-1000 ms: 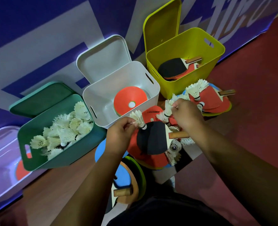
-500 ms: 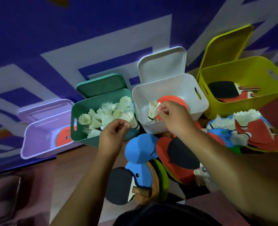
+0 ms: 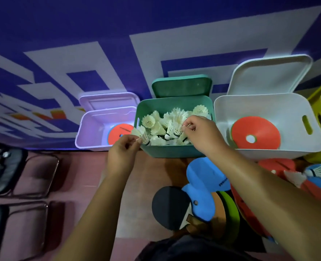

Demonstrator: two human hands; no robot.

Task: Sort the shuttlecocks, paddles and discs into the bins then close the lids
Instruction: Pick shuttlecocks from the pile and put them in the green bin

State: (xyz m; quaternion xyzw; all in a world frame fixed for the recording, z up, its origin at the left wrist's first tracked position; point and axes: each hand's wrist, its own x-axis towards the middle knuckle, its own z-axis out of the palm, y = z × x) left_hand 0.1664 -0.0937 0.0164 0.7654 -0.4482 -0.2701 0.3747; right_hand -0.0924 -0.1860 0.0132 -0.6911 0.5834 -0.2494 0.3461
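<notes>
Both hands have moved over to the green bin [image 3: 174, 154] since a moment ago, when the right one was above the white bin [image 3: 268, 102].

The left hand [image 3: 123, 151] pinches the left-hand shuttlecock [image 3: 145, 138] by its feathers at the bin's near left corner. The right hand [image 3: 203, 134] pinches the right-hand shuttlecock [image 3: 175, 131] just above the heap already inside. From where I stand the job looks about half done. The green bin is well stocked, and an orange disc [image 3: 255, 137] lies in the white bin and another in the lilac bin [image 3: 91, 132]. On the floor by the person's knees a blue disc [image 3: 204, 172], a black paddle [image 3: 170, 204], more discs and loose shuttlecocks [image 3: 295, 178] still wait, and every lid in view stands open.
</notes>
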